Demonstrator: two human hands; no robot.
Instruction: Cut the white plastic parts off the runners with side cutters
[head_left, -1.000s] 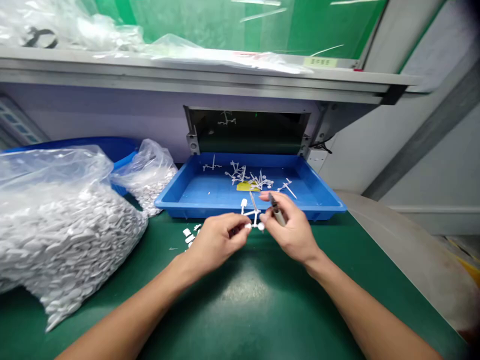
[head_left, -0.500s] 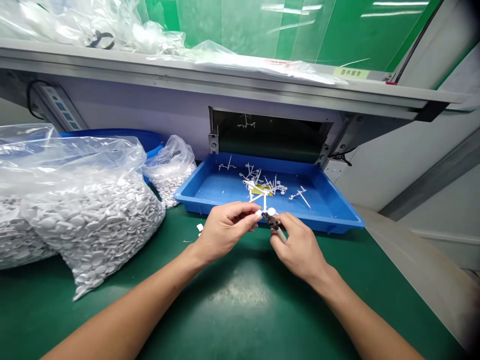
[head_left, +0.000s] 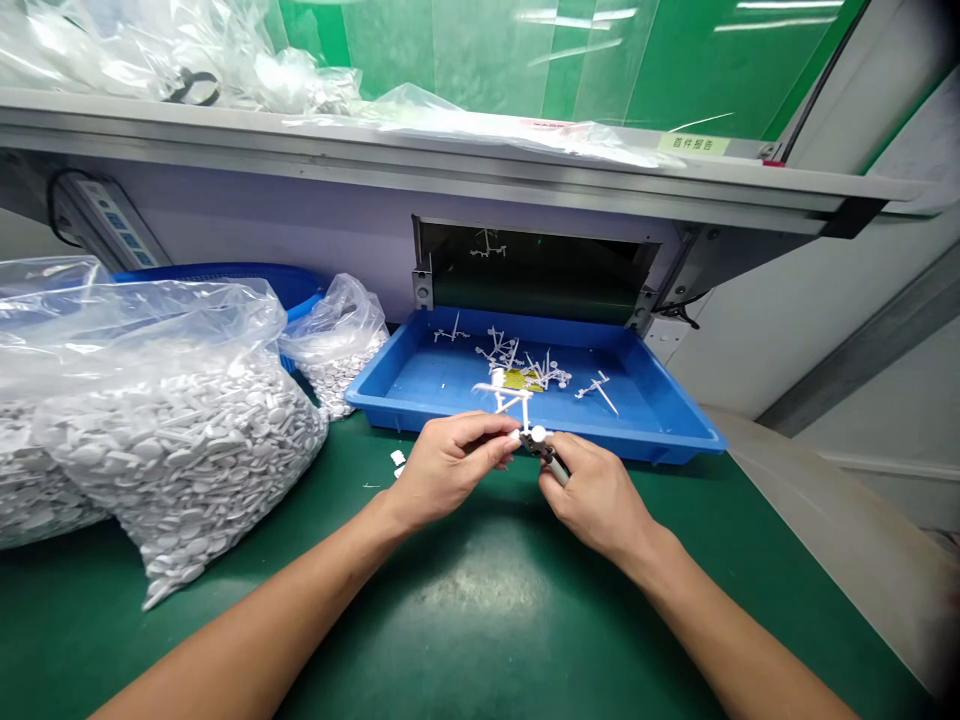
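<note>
My left hand [head_left: 444, 467] pinches a white plastic sprue [head_left: 510, 400] with small round parts on its branches, held just above the green mat [head_left: 480, 610]. My right hand [head_left: 596, 492] grips small cutting pliers [head_left: 546, 455], whose dark tip touches a round part at the sprue's lower end. Both hands meet in front of the blue tray [head_left: 675, 425], which holds several more white sprues [head_left: 525, 365] and a yellow piece [head_left: 517, 380].
Two clear bags of white round parts lie at left: a big one [head_left: 165, 430] and a small one [head_left: 337, 345], with a blue bin [head_left: 247, 275] behind. A few loose white parts [head_left: 397, 460] rest on the mat. A dark chute opening [head_left: 532, 270] sits behind the tray.
The view shifted, so tray and bags sit further right than one second ago. My right hand turned the pliers' tip onto the sprue; both hands stayed together in front of the tray.
</note>
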